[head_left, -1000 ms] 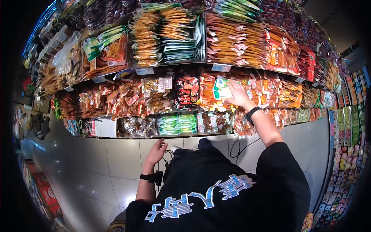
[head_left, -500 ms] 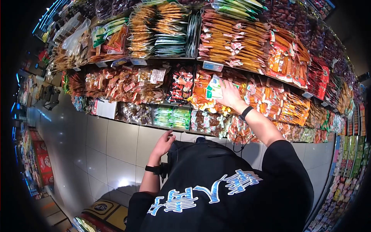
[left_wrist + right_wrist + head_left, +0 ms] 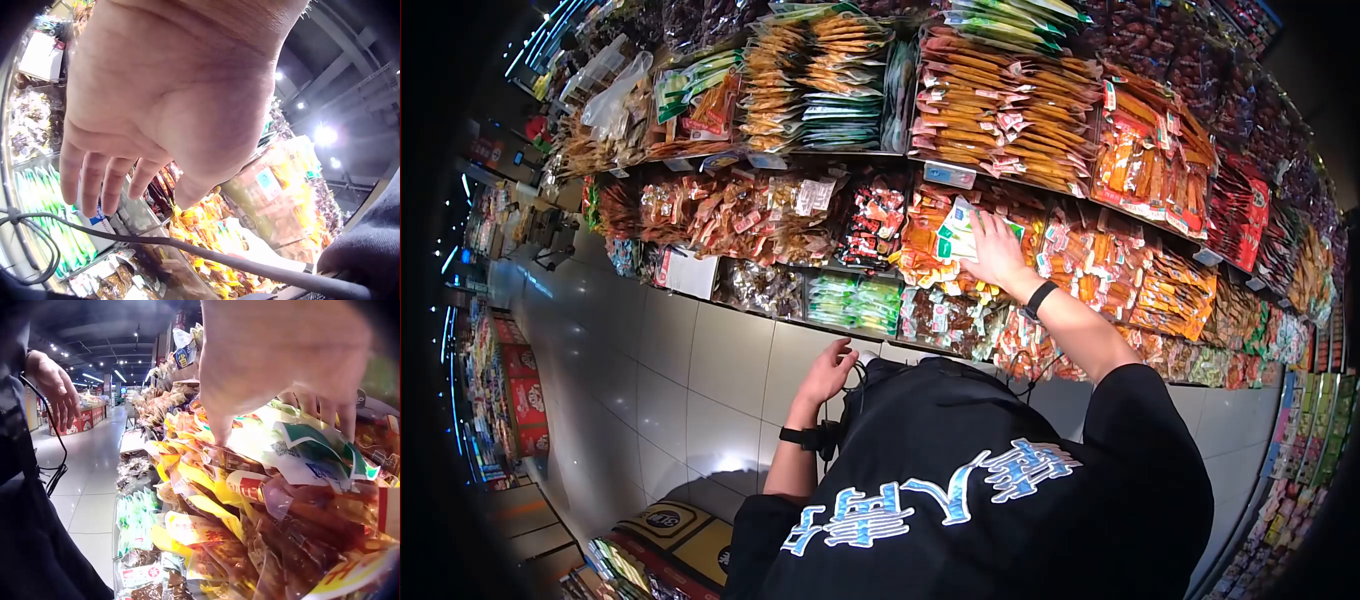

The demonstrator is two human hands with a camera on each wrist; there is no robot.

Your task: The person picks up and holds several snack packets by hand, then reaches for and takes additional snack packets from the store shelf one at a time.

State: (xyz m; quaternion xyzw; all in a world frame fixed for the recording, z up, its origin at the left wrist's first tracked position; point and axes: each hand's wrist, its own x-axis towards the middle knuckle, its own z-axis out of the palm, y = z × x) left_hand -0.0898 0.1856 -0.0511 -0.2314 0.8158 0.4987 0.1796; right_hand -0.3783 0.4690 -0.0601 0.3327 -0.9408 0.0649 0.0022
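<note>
A flat white and green packet [image 3: 953, 240] lies on top of a bin of orange and yellow snack packets [image 3: 922, 268], in the middle tier of a stepped store display. The person's right hand [image 3: 1000, 256] rests on it, fingers straightened and a little spread, thumb toward the near side; the glare in the right wrist view makes the packet's printing hard to read. Black and red packets [image 3: 872, 225] fill the bin just to the left, and green packets [image 3: 852, 303] sit in the lower tier. The left hand [image 3: 827, 370] hangs in front of the display, empty, its fingers loosely extended, with a dark cable [image 3: 187, 248] crossing near it. Compared with one second ago, the right hand is still on the packet, while the head view has turned, bringing more of a yellow and black box [image 3: 665, 527] into sight at lower left.
</note>
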